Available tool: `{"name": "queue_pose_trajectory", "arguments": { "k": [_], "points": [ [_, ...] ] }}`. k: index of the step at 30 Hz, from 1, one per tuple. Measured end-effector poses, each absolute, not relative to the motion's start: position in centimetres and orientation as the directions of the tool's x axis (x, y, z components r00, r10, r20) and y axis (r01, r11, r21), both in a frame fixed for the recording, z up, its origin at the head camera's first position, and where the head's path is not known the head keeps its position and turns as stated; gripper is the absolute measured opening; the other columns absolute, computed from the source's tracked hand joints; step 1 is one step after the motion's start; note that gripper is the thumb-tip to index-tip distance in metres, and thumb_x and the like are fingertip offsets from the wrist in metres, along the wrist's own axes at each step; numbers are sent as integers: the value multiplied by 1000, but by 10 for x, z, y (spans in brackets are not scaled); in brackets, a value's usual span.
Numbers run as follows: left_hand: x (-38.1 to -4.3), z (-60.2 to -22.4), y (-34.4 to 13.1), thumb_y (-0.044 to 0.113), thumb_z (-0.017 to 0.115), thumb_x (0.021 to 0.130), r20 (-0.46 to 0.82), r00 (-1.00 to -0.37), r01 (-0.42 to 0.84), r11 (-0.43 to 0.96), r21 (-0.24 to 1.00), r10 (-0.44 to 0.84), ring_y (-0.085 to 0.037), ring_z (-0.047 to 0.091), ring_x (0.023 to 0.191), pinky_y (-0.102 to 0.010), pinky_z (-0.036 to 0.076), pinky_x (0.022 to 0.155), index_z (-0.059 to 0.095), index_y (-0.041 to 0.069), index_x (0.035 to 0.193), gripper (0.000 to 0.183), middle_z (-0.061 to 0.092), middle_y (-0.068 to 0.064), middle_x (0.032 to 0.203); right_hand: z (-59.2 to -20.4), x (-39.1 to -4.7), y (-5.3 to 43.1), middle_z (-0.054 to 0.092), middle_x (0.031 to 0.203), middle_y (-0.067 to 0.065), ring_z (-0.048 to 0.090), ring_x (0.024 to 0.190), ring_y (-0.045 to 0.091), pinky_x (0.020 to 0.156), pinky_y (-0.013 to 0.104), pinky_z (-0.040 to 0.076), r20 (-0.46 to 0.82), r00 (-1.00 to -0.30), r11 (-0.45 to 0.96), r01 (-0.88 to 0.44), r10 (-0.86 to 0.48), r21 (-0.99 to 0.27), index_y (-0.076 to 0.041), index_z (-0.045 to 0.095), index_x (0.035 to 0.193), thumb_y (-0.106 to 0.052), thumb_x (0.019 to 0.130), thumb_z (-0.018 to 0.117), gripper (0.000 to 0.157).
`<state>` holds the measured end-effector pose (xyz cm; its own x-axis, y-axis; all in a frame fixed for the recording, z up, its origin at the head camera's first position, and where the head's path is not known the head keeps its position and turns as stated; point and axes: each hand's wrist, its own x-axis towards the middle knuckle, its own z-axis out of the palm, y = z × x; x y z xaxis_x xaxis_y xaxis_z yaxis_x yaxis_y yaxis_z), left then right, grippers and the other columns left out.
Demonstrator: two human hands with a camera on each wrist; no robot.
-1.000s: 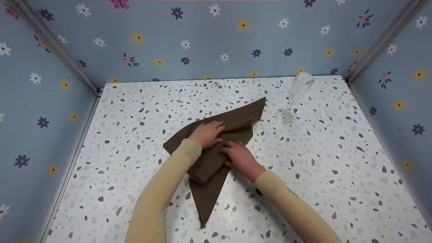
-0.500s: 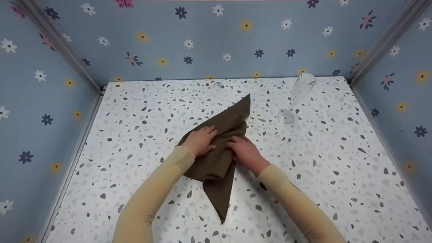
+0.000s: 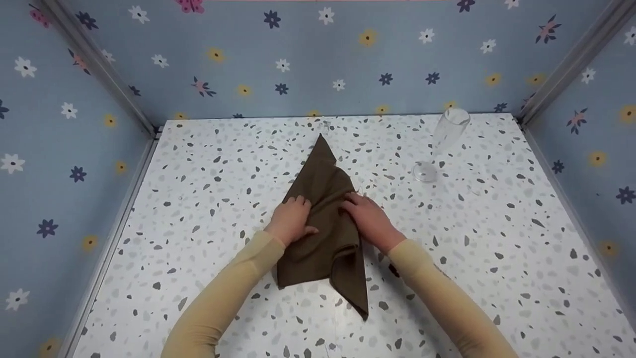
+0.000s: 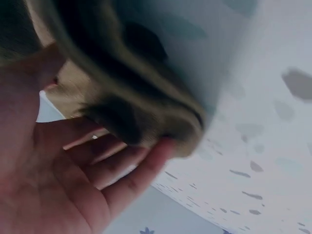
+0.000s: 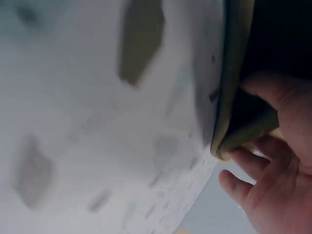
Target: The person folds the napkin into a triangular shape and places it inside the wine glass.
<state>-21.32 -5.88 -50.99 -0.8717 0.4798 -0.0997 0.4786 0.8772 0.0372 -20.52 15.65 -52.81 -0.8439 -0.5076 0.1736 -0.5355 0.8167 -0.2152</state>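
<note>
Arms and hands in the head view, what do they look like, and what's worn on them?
Both arms wear long, close-fitting, pale yellow-beige sleeves: the left sleeve and the right sleeve end at the wrists, with a few creases farther up. The left hand and right hand are bare, without gloves.

Blue walls (flower-printed) — grey posts between — border a speckled tabletop.

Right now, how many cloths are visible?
1: the folded brown fabric cloth on the speckled white table, left of the clear stemmed glass. Another could be hidden underneath.
</note>
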Motion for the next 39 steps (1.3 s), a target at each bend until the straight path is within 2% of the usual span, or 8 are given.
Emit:
{"name": "queue_pose_trajectory", "arguments": {
  "k": [3,7,14,18,22,27,33,39],
  "points": [
    [-217,-512,-62,56,65,70,-94,-861,498,866,36,499,-27,49,91,-40,46,73,54,0,112,71,50,-14,104,-532,-198,154,44,118,18,48,102,30,82,41,42,244,-877,858,-466,-414,-217,-4,46,120,-4,91,42,29],
    [-220,-515,-63,57,65,69,-90,-860,501,865,39,502,-27,48,91,-41,46,73,54,1,112,72,48,-13,105,-532,-188,152,45,89,15,49,75,28,61,39,45,285,-909,919,-358,-303,-163,3,43,101,2,89,41,12],
    [-221,-517,-62,63,60,69,-117,-865,492,871,-1,488,-27,46,98,-41,45,74,52,3,118,77,46,-13,111,-533,-170,154,48,72,11,53,66,29,57,39,45,223,-935,922,-323,-276,-213,-1,43,94,0,90,43,5],
    [-221,-517,-62,62,61,69,-115,-862,495,869,21,494,-27,46,98,-42,45,73,52,3,118,78,46,-13,111,-533,-163,160,49,85,9,52,77,25,65,37,44,271,-907,856,-402,-322,-326,-6,44,99,0,85,51,16],
    [-222,-518,-64,62,61,68,-106,-861,496,868,32,497,-27,46,96,-42,45,73,52,3,117,77,46,-13,109,-531,-157,165,44,114,8,47,97,22,81,34,41,314,-853,780,-512,-416,-358,-10,48,107,2,80,55,30],
    [-222,-518,-66,61,62,68,-86,-859,503,863,50,505,-27,46,95,-43,45,72,53,2,116,77,47,-14,109,-531,-146,168,34,134,11,47,110,22,87,32,41,225,-805,712,-591,-549,-379,-7,40,125,0,80,53,47],
    [-224,-520,-66,62,61,68,-97,-853,511,858,50,513,-30,42,105,-46,41,80,50,3,121,79,44,-16,117,-534,-129,164,13,144,17,39,119,26,91,35,39,74,-782,720,-602,-619,-345,-7,21,140,-25,84,56,68],
    [-230,-519,-70,62,60,69,-139,-827,533,838,113,545,-30,22,129,-45,25,100,39,3,131,88,26,-17,140,-541,-119,156,9,144,22,19,128,36,99,47,26,13,-776,761,-622,-631,-186,-15,20,142,-50,86,47,71]
  ]
}}
